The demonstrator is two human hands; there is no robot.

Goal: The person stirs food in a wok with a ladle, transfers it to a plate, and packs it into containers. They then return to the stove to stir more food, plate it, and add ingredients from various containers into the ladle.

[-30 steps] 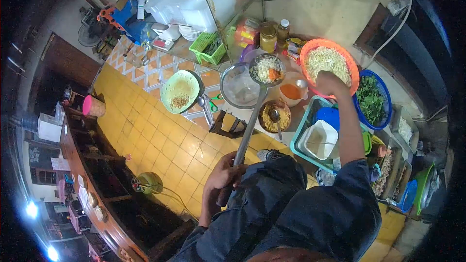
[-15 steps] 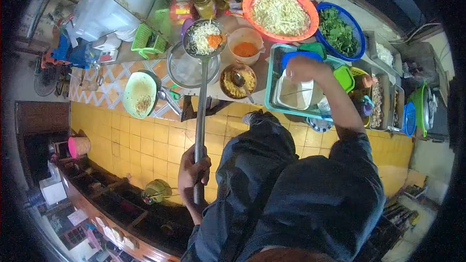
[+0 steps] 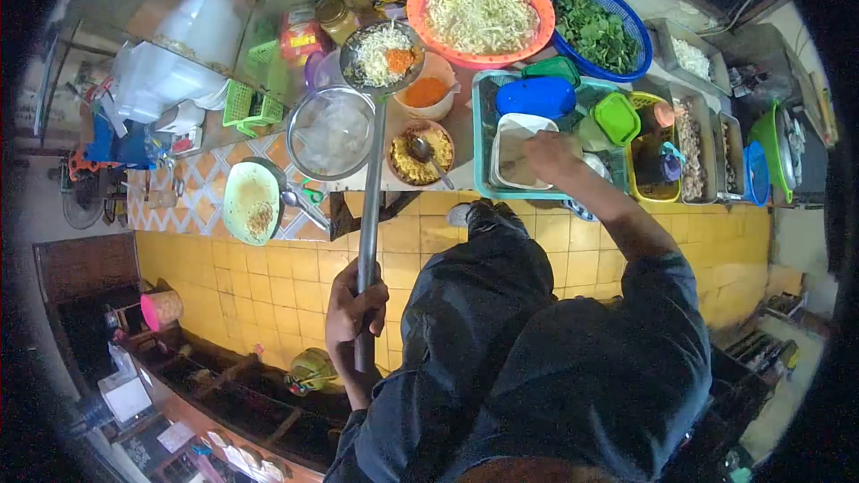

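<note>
My left hand (image 3: 355,313) is wrapped round the long metal handle of a ladle (image 3: 372,188). Its wide bowl, above the table's back part, holds shredded pale vegetable (image 3: 371,54) and a dab of orange-red paste (image 3: 400,60). My right hand (image 3: 553,159) reaches into a white square tub (image 3: 512,148), its fingers bunched; whatever they pinch is hidden. That tub stands in a teal basket (image 3: 483,125) beside a blue container (image 3: 537,97) and a green lidded box (image 3: 617,118). Near the ladle are a tub of orange-red paste (image 3: 428,97) and a bowl of yellow mash with a spoon (image 3: 417,152).
An orange basin of shredded vegetable (image 3: 483,54) and a blue basket of green leaves (image 3: 599,31) stand at the back. A round metal-rimmed sieve or lid (image 3: 331,132) lies left of the ladle, and a pale green plate (image 3: 253,201) farther left. Yellow tiled floor (image 3: 268,277) lies below.
My right hand has moved from above the blue container down into the white tub. My left hand keeps its hold on the ladle. The whole view has shifted slightly.
</note>
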